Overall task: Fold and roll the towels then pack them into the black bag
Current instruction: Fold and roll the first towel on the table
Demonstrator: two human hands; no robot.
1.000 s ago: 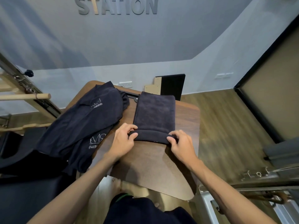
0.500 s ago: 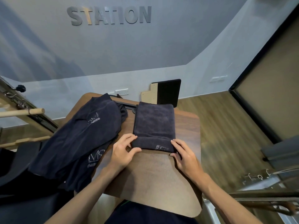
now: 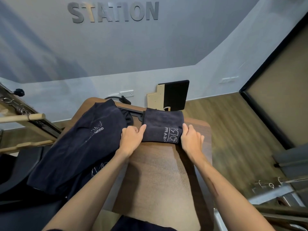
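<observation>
One towel under work, dark navy, lying on the wooden table at its far end, partly rolled. The rolled portion sits at the near end of the towel and shows a pale printed logo on its upper face; a short flat length remains unrolled beyond it, reaching toward the table's far edge.

Left hand: fingers curled against the left end of the roll, thumb laid up along the towel's side, grasping it. Right hand: cupped round the right end of the roll, fingers curled onto the cloth, likewise grasping. The roll lies between the two hands, touching both, its axis running across from one hand to the other.

Further stock: a loose heap of dark towels with pale lettering, spread over the table's left side and hanging off its near-left edge, just beside the left hand. None of it appears folded or rolled.

Progress, as judged: early. The first towel looks most of the way rolled, with only the short flat end left to take up. The heap is still to be folded and rolled. No black bag can be identified with certainty; packing appears not yet begun.

Behind: a grey wall bearing raised letters and a wall socket.
</observation>
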